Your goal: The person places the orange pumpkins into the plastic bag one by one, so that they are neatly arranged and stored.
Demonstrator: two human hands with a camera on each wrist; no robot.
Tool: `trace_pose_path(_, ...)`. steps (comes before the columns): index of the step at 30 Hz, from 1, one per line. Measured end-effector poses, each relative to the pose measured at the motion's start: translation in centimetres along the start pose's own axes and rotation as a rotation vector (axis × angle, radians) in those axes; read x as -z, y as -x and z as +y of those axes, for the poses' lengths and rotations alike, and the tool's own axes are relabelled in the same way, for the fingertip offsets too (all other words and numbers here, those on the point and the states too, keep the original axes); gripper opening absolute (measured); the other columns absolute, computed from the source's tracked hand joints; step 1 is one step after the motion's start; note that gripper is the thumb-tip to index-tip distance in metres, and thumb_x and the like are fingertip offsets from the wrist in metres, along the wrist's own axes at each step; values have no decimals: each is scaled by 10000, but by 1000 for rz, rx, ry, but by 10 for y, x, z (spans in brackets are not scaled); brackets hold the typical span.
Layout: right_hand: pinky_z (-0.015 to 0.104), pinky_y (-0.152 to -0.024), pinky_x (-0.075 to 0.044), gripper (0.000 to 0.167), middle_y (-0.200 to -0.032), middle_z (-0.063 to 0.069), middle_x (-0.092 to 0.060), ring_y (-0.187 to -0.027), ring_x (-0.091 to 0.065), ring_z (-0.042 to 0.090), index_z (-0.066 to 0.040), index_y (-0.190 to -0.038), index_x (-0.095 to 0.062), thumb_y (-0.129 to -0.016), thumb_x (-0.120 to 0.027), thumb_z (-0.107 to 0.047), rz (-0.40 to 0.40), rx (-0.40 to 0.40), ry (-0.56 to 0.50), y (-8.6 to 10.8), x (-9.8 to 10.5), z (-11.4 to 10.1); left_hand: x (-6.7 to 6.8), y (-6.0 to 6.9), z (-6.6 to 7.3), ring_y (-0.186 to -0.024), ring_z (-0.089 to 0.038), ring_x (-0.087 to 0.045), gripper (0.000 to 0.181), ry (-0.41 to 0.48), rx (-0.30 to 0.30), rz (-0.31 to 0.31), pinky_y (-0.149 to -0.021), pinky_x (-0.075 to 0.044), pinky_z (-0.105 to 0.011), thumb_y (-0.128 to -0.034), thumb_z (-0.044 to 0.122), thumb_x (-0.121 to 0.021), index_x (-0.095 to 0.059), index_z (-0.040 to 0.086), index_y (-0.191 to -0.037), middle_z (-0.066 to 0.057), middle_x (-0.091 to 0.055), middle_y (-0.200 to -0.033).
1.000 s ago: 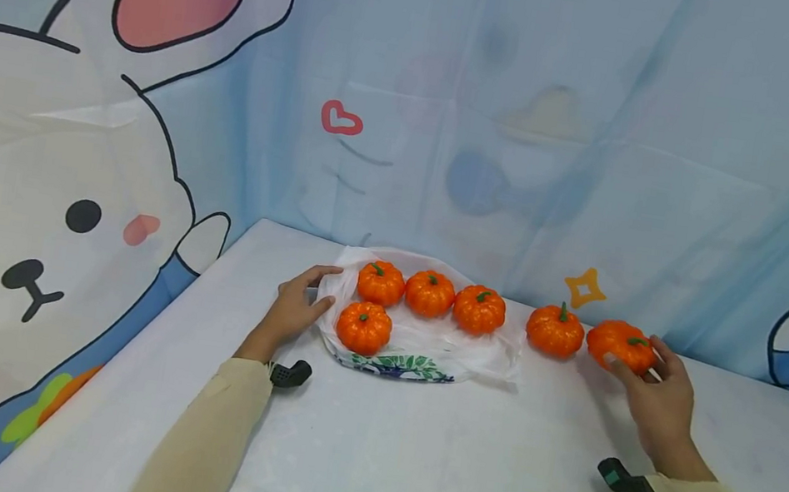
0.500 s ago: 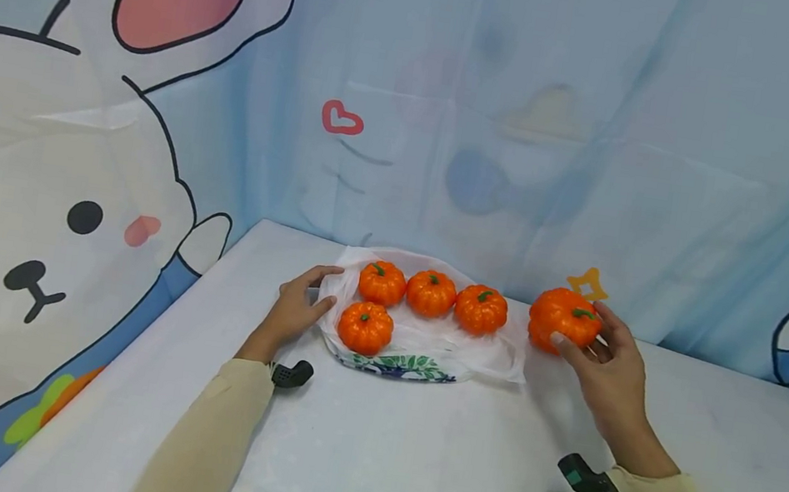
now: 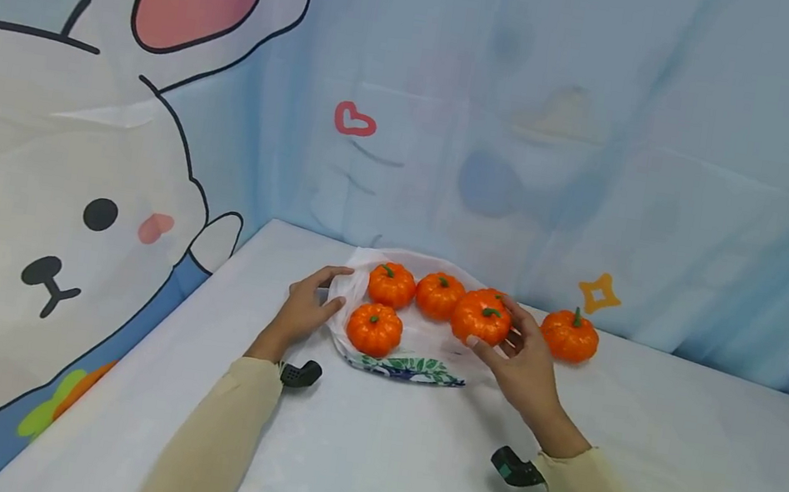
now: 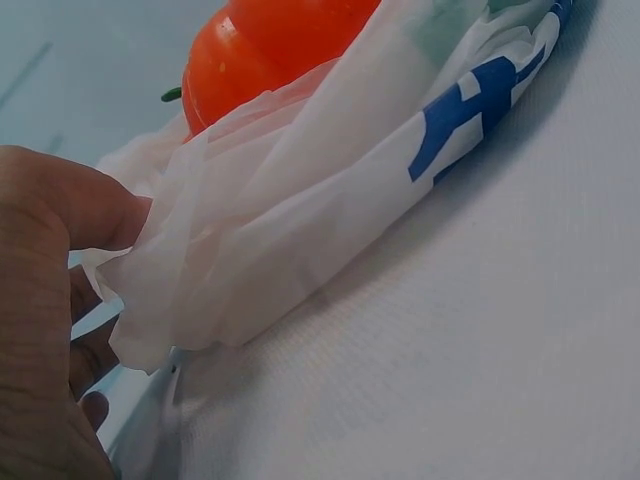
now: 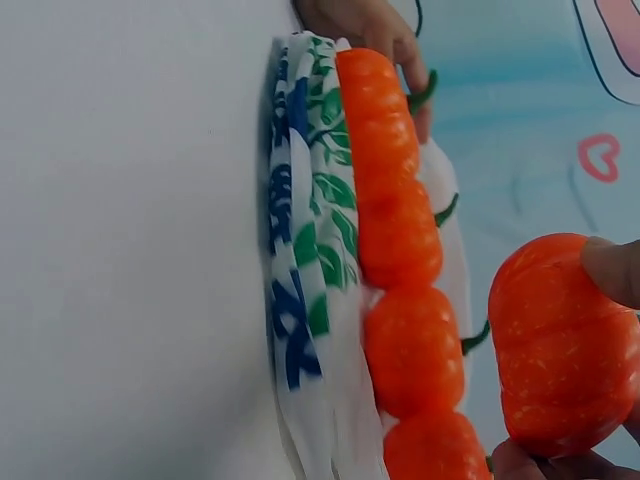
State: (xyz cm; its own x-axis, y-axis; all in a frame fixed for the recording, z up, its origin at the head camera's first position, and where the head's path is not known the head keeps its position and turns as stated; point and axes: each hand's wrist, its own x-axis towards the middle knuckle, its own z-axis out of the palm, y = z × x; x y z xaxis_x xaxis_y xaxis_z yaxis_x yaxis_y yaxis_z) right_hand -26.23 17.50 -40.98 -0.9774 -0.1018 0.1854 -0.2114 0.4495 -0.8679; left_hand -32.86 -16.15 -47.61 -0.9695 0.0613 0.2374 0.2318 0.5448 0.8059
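Note:
A white plastic bag [image 3: 427, 339] with a green leaf print lies mouth up on the table, several small orange pumpkins [image 3: 373, 330] with green stems inside it. At its left edge my left hand [image 3: 306, 309] holds the thin rim between thumb and fingers; the left wrist view shows the crumpled plastic [image 4: 230, 260] there. My right hand [image 3: 529, 366] grips another pumpkin [image 3: 481, 319] over the bag's right part, partly hiding one behind it. In the right wrist view, this held pumpkin [image 5: 560, 350] is apart from the row in the bag [image 5: 310, 190].
One more pumpkin [image 3: 569, 335] stands on the white table [image 3: 372, 461], right of the bag and near the back edge. A blue printed curtain [image 3: 415, 98] hangs directly behind the table. A wrist camera [image 3: 516, 467] juts out from the right sleeve.
My right hand has carried the gripped pumpkin leftward, past the one standing on the table, to above the bag. My left hand stays at the bag's rim. The head view has shifted slightly.

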Motion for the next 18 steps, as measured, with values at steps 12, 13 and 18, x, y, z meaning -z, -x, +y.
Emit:
trace_pose_path(12, 528, -1120, -363, 818, -1534, 217, -350, -1374, -414, 401, -33, -1525, -277, -872, -745, -188, -128, -12, 10, -14, -39, 15, -1, -1, -3, -1282, -265, -503, 449, -17, 19, -6, -1124, -207, -525, -938, 194, -638, -556, 302, -1366, -58, -581, -1384)
trace_pose_path(13, 529, -1114, -370, 815, -1524, 225, -357, -1369, -420, 406, -32, -1521, -283, -868, -748, -179, -136, -17, 11, -14, -41, 16, -1, -1, -3, -1281, -265, -503, 450, -16, 20, -6, -1123, -207, -524, -938, 192, -639, -555, 304, -1365, -56, -580, -1385)
trace_pose_path(18, 529, -1105, -384, 800, -1509, 225, -369, -1361, -430, 414, -41, -1506, -306, -853, -757, -145, -158, -27, 29, -14, -50, 18, -2, -2, -4, -1268, -269, -508, 453, -13, 21, -4, -1112, -212, -516, -932, 193, -643, -556, 315, -1360, -59, -588, -1367)
